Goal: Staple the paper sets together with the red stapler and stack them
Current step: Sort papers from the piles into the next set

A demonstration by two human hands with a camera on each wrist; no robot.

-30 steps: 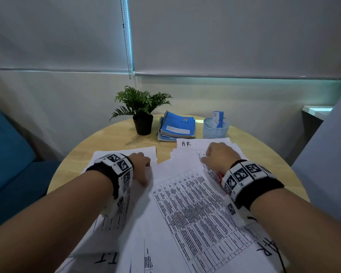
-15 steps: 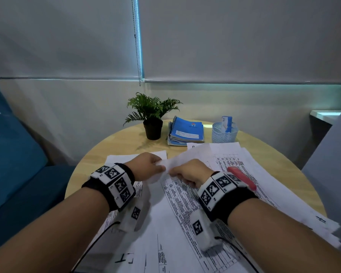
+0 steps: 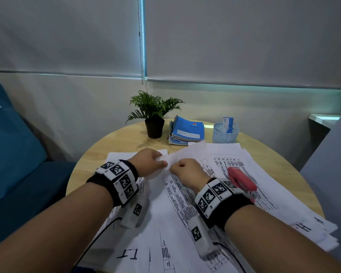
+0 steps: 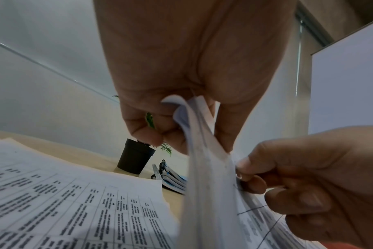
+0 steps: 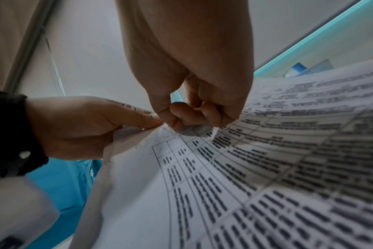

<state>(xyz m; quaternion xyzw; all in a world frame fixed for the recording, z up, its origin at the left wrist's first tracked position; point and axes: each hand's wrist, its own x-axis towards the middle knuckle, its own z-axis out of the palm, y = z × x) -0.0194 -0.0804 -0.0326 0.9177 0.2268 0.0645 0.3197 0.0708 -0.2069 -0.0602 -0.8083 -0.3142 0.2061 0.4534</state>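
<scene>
Nearest the camera, printed sheets cover the front of the round wooden table (image 3: 91, 158), one of them marked with large handwritten letters (image 3: 127, 254) at its near edge. Above these sheets both forearms reach forward, each carrying a wristband with black-and-white markers (image 3: 118, 179). The left hand (image 3: 148, 161) has its fingers curled, with the thumb and fingertips pinching the raised corner of the paper set (image 3: 187, 152); the left wrist view shows several sheet edges bunched in that pinch. The right hand (image 3: 187, 171) sits just beside the left, fingers also curled, thumb and forefinger pinching the same corner from the right side. The held paper set is lifted off the table at this corner and curves back down toward the sheets below; its printed face carries a ruled table of text. To the right of the right wrist, the red stapler (image 3: 241, 179) lies on a separate stack of printed sheets (image 3: 274, 174), apart from both hands. Farther back on the table stand a small potted plant (image 3: 155, 117) in a black pot, a pile of blue spiral notebooks (image 3: 187, 131) beside it, and a pale mesh cup (image 3: 224, 133) holding a blue-and-white item. Behind the table are closed roller blinds (image 3: 224, 36), and a teal seat (image 3: 12, 154) stands at the left.
</scene>
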